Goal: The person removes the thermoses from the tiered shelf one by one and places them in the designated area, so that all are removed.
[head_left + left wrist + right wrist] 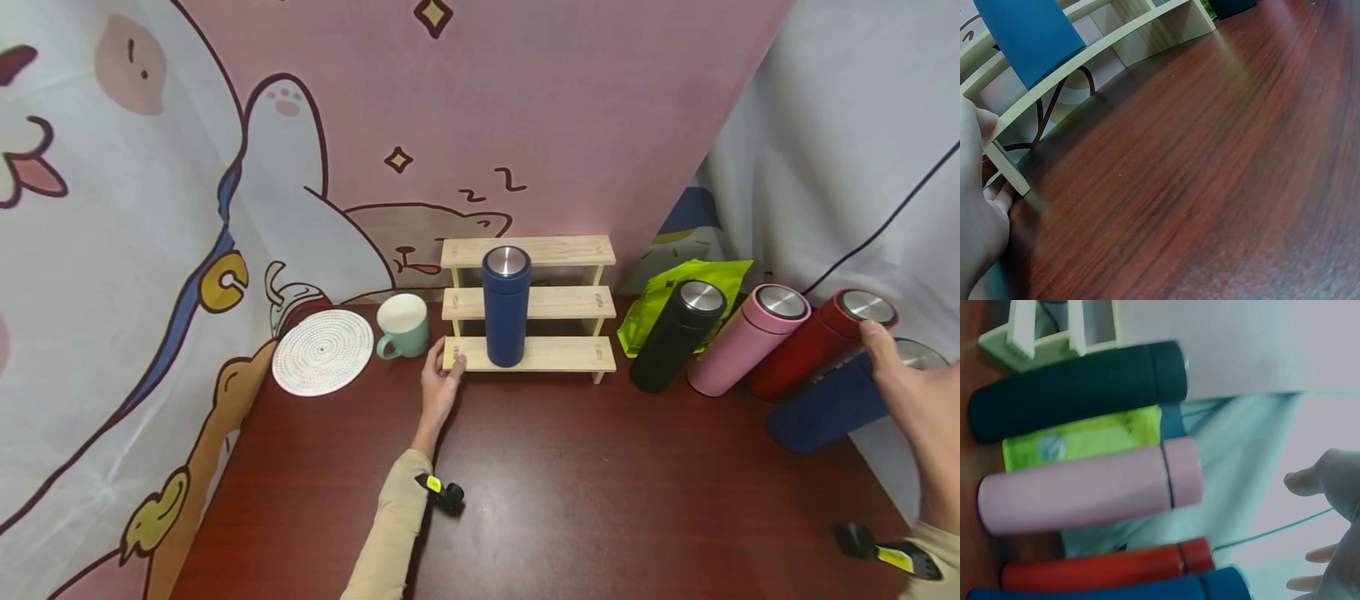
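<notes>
A three-tier wooden step rack (566, 354) stands against the back wall. My left hand (440, 385) grips the left end of its lowest step, thumb over the board, and the left wrist view shows fingers behind the rack's leg (1007, 169). On that step a dark blue thermos (506, 321) stands upright. At the right, my right hand (911, 400) hovers over another blue thermos (832, 404), holding nothing. In the right wrist view its thumb and fingers are spread, apart from the bottles. Beside it stand a red thermos (798, 350), a pink thermos (742, 346) and a black thermos (671, 342).
Left of the rack are a mint-green mug (408, 329) and a round white woven mat (322, 354). A bright green bag (645, 308) sits behind the black thermos. A dark cable (885, 225) hangs along the right curtain. The reddish-brown table (540, 483) stretches in front.
</notes>
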Demonstrator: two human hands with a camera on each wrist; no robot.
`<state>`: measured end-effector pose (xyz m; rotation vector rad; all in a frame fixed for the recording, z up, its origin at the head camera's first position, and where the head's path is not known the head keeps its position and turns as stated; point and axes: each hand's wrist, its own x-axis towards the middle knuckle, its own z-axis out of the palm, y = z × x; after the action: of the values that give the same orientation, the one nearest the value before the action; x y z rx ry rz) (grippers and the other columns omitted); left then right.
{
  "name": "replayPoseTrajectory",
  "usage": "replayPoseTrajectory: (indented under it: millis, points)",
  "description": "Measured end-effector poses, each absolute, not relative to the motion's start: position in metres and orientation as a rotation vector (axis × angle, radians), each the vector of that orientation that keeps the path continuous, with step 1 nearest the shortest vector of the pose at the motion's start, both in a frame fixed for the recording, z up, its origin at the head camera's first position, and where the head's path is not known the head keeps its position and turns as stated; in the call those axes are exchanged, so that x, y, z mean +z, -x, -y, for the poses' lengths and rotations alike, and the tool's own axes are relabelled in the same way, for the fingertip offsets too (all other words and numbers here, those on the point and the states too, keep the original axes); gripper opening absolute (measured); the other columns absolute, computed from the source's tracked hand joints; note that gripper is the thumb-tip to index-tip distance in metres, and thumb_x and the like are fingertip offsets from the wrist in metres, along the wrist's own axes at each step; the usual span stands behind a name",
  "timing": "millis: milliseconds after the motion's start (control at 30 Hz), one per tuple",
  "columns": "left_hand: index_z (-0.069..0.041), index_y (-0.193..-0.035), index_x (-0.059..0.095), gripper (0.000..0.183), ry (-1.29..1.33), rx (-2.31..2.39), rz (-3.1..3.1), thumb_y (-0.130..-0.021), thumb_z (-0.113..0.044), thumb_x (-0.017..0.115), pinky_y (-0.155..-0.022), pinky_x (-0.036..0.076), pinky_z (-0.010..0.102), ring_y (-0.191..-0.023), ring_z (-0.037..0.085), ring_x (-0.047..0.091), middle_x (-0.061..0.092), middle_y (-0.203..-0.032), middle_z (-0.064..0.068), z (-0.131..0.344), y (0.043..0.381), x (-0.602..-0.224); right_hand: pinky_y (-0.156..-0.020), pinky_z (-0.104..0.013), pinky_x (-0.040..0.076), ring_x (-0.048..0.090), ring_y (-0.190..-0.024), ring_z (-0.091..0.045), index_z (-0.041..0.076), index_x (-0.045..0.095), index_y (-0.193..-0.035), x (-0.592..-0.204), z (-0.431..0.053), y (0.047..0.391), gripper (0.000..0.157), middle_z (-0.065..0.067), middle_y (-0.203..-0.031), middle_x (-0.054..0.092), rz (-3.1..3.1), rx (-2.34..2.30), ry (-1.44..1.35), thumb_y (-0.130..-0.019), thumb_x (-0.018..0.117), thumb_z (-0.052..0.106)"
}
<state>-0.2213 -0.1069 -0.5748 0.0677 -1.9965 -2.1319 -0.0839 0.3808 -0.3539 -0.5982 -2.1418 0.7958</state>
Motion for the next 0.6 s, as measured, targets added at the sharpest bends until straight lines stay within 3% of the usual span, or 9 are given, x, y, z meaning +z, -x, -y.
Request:
replayPoseTrajectory:
  millis: [167,300,600]
  points:
    - [0.001,-0.151,0.042,0.059,-0.067,-2.144,1.994,-0.097,-0.004,0.065,-0.073,0.052,0.015,-0.086,0.004,0.063,0.064,-0.127,0.030,0.107,0.221,-0.575,-0.126,-0.039,0.019,0.029,-0.151,-0.023,0.016,0.040,-0.156,-0.335,-0.358,0.087,0.071,-0.010,-0.162,0.037,2.163,0.802,0.638,-0.092,0.067,0.034]
    - [0.005,-0.151,0.040,0.060,-0.047,-2.167,1.991,-0.097,-0.003,0.064,-0.072,0.051,0.017,-0.084,0.005,0.062,0.063,-0.127,0.033,0.109,0.220,-0.572,-0.126,-0.036,0.018,0.028,-0.153,-0.021,0.017,0.037,-0.156,-0.321,-0.340,0.091,0.070,-0.009,-0.162,0.036,2.203,0.880,0.572,-0.093,0.066,0.029]
    - [0.009,-0.148,0.041,0.058,-0.021,-2.170,2.012,-0.096,0.000,0.063,-0.070,0.051,0.018,-0.083,0.008,0.062,0.063,-0.123,0.035,0.110,0.205,-0.543,-0.124,-0.054,0.021,0.030,-0.151,-0.034,0.009,0.033,-0.157,-0.304,-0.302,0.102,0.072,-0.016,-0.161,0.036,2.325,0.855,0.363,-0.094,0.066,0.024]
